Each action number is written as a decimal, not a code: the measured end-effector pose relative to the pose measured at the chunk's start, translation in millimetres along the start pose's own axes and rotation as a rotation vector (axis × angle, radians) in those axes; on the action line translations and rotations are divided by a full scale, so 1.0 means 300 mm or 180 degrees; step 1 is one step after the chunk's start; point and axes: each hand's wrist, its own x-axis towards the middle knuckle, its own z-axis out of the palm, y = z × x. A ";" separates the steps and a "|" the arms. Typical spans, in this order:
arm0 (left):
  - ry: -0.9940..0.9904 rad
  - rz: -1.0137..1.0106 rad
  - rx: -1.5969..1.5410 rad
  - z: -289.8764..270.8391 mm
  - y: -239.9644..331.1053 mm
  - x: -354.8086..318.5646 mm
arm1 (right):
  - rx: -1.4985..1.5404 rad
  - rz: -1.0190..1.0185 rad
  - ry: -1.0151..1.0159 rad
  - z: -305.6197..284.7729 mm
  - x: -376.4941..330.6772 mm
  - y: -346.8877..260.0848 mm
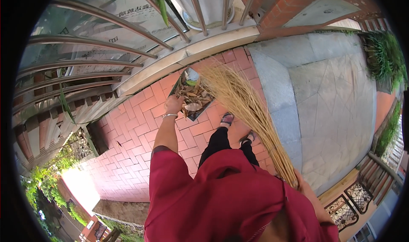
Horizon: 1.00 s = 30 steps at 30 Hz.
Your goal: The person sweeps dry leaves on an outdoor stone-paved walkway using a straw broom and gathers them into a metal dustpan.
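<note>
A dustpan (192, 74), box-like with a dark rim, is full of dry brown leaves (196, 96) and a green one. My left hand (174, 103), with a band at its wrist, is closed at the pan's left side; the fingertips are partly hidden by the rim and leaves. A long straw broom (245, 97) slants across in front of me, its bristles spread over the pan's right edge. Low on the right, my right hand (301, 183) grips the bound end of the broom, with most fingers out of sight behind it.
Red brick paving (142, 124) lies under my feet (227, 119). Metal railings (98, 39) on a stone curb (187, 58) run along the far left side. Grey stone slabs (332, 97) stretch to the right, with a planter of greenery (385, 56) beyond.
</note>
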 end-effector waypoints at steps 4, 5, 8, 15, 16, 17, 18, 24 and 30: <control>-0.0001 0.0056 -0.0001 -0.009 0.003 -0.016 | -0.0180 0.0114 0.0102 0.002 -0.099 -0.107; 0.0064 0.0073 0.0000 0.003 -0.008 -0.012 | -0.0319 0.0102 0.0107 0.003 -0.092 -0.114; -0.0173 0.0080 -0.0105 0.003 -0.016 0.005 | -0.0539 -0.0122 0.0135 0.007 -0.027 -0.111; -0.0023 0.0031 -0.0418 -0.043 -0.162 -0.134 | 0.0937 0.0175 0.0425 0.010 0.009 -0.063; -0.0147 0.0015 -0.0605 -0.044 -0.198 -0.166 | 0.1545 0.0398 0.0655 0.017 -0.006 -0.068; -0.0048 -0.0045 -0.0732 -0.040 -0.222 -0.210 | 0.0203 -0.0268 0.0252 0.006 -0.025 -0.061; -0.0015 -0.0085 -0.0760 -0.031 -0.254 -0.259 | 0.0165 -0.0284 0.0211 -0.008 -0.034 -0.046; 0.0604 -0.0249 -0.1576 0.053 -0.455 -0.610 | 0.0818 0.0104 0.0317 -0.115 -0.033 0.098; 0.1191 -0.1056 -0.2165 0.087 -0.593 -1.017 | 0.1143 0.0216 0.0121 -0.175 0.008 0.161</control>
